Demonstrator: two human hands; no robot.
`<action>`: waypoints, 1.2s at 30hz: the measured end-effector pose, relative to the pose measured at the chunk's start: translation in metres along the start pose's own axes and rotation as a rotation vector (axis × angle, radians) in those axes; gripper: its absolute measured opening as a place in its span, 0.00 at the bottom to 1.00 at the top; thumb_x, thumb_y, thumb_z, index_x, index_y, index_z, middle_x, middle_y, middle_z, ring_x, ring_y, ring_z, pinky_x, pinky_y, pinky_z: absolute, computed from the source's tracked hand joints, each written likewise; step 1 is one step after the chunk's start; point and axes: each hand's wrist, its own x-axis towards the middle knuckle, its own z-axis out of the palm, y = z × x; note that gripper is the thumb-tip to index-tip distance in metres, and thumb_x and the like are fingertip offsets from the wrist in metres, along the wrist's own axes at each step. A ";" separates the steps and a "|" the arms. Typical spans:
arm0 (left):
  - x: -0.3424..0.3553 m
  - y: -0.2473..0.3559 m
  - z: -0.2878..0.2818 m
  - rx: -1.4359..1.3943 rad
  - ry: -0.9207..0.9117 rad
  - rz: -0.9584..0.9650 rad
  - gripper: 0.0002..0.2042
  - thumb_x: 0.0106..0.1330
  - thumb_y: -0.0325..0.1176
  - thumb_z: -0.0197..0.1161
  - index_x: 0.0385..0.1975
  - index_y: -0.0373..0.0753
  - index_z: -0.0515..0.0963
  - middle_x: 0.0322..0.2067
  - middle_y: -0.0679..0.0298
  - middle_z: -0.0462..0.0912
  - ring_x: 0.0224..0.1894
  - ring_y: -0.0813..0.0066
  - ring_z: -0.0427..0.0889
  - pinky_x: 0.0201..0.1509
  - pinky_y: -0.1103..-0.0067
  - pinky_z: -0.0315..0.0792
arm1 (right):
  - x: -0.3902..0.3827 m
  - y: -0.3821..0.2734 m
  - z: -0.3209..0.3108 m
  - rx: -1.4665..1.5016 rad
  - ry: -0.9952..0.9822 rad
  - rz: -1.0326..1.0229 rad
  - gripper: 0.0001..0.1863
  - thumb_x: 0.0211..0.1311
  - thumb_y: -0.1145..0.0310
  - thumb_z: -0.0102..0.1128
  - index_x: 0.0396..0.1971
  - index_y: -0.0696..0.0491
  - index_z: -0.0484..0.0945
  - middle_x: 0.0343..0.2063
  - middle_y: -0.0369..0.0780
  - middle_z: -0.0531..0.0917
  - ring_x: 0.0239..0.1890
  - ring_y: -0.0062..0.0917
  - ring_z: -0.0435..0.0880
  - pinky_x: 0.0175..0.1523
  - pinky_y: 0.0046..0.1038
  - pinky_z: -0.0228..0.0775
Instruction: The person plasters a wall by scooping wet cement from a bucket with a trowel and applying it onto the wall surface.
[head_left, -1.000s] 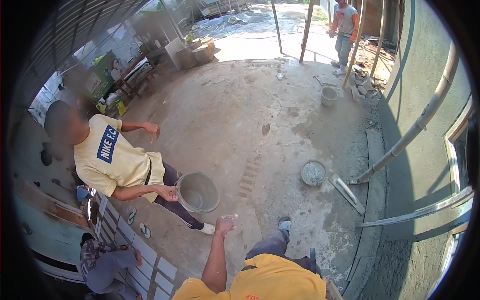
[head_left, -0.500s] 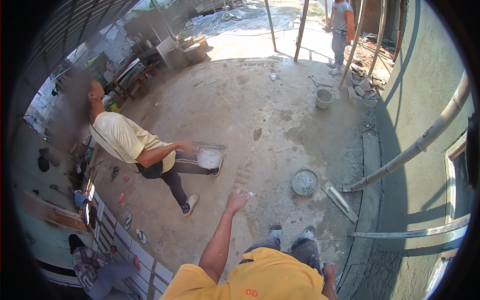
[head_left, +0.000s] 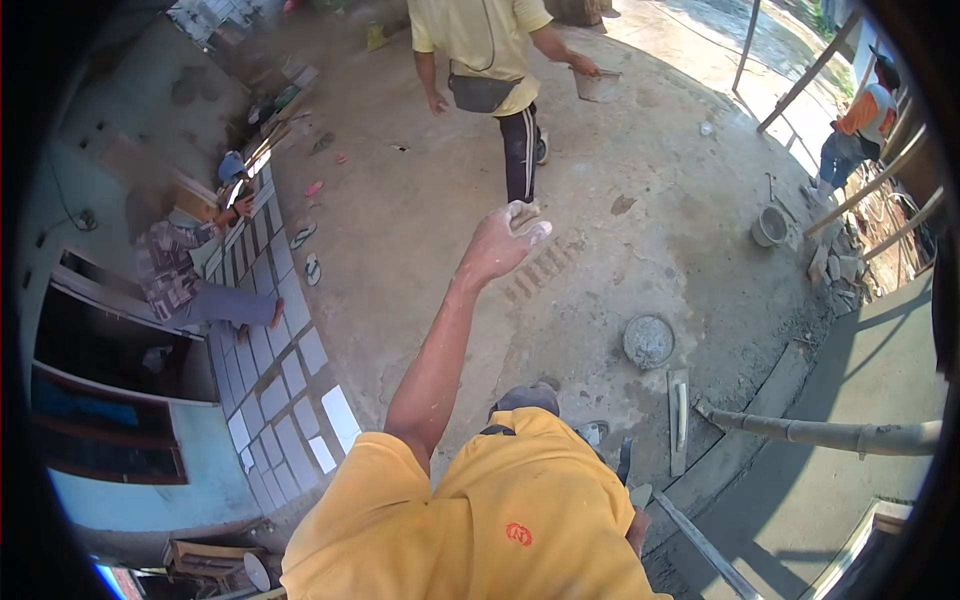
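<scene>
My left hand [head_left: 505,243] is stretched out ahead of me, its fingers curled and thumb apart, with pale grey smears on the fingertips and nothing visible in it. At my right side, my right hand [head_left: 638,522] is mostly hidden behind my yellow shirt, so its fingers do not show. Close by it a narrow dark thing [head_left: 625,461] sticks up; whether I hold it is unclear. A round bucket of grey mortar [head_left: 649,342] stands on the floor ahead to the right. Beside it lies a long plastering float [head_left: 678,422] with a pale handle.
A person in a yellow shirt [head_left: 470,45] carries a bucket [head_left: 598,84] ahead. Another bends over pale tiles [head_left: 292,372] at left; a third stands far right. A bamboo pole [head_left: 820,432] leans against the right wall. A grey bucket [head_left: 769,227] stands near rubble [head_left: 838,268].
My view has swung left. The person in yellow has walked farther away with the bucket. My left hand has come up higher, and a dark thing now shows near my right hand.
</scene>
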 end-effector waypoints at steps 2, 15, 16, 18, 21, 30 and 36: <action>-0.007 0.031 -0.001 0.008 -0.018 0.045 0.22 0.67 0.43 0.70 0.55 0.35 0.79 0.52 0.56 0.85 0.57 0.66 0.81 0.63 0.73 0.71 | 0.011 0.006 -0.004 -0.302 0.058 -0.057 0.23 0.58 0.65 0.63 0.45 0.71 0.80 0.38 0.52 0.86 0.36 0.37 0.85 0.42 0.42 0.75; -0.075 0.196 0.057 0.035 -0.415 0.693 0.24 0.63 0.46 0.71 0.53 0.37 0.80 0.56 0.50 0.83 0.63 0.54 0.79 0.67 0.66 0.71 | -0.097 -0.120 0.039 -0.579 0.019 -0.360 0.17 0.62 0.66 0.62 0.37 0.68 0.83 0.34 0.49 0.87 0.38 0.35 0.85 0.44 0.38 0.73; -0.080 0.207 0.064 -0.012 -0.486 0.808 0.22 0.63 0.43 0.69 0.51 0.35 0.80 0.44 0.47 0.84 0.50 0.51 0.83 0.56 0.64 0.75 | -0.097 -0.117 0.040 -0.478 0.077 -0.297 0.16 0.62 0.66 0.62 0.37 0.68 0.84 0.34 0.49 0.88 0.39 0.36 0.85 0.45 0.38 0.73; -0.101 0.233 0.087 -0.152 -0.612 0.953 0.17 0.62 0.38 0.67 0.47 0.33 0.81 0.32 0.46 0.85 0.36 0.50 0.86 0.44 0.63 0.78 | -0.134 -0.140 0.054 -0.277 0.103 -0.160 0.17 0.62 0.66 0.63 0.40 0.66 0.84 0.36 0.50 0.88 0.41 0.37 0.87 0.45 0.38 0.74; -0.121 0.265 0.120 -0.382 -0.857 1.148 0.14 0.62 0.35 0.66 0.44 0.34 0.82 0.31 0.48 0.85 0.35 0.51 0.85 0.42 0.63 0.78 | -0.151 -0.130 0.050 -0.197 0.177 -0.118 0.16 0.62 0.66 0.63 0.39 0.66 0.84 0.36 0.49 0.88 0.40 0.36 0.86 0.44 0.38 0.74; -0.086 0.303 0.163 -0.593 -1.217 1.530 0.14 0.63 0.34 0.65 0.44 0.33 0.83 0.32 0.49 0.86 0.35 0.54 0.86 0.42 0.65 0.78 | -0.200 -0.104 0.040 -0.165 0.328 -0.006 0.15 0.62 0.66 0.61 0.38 0.65 0.84 0.33 0.48 0.87 0.37 0.35 0.86 0.42 0.38 0.74; -0.074 0.298 0.177 -0.532 -1.285 1.653 0.13 0.63 0.34 0.65 0.43 0.33 0.83 0.33 0.49 0.86 0.35 0.56 0.86 0.42 0.66 0.78 | -0.196 -0.081 0.053 -0.208 0.293 0.045 0.15 0.62 0.66 0.60 0.37 0.64 0.84 0.31 0.47 0.86 0.35 0.34 0.85 0.41 0.38 0.74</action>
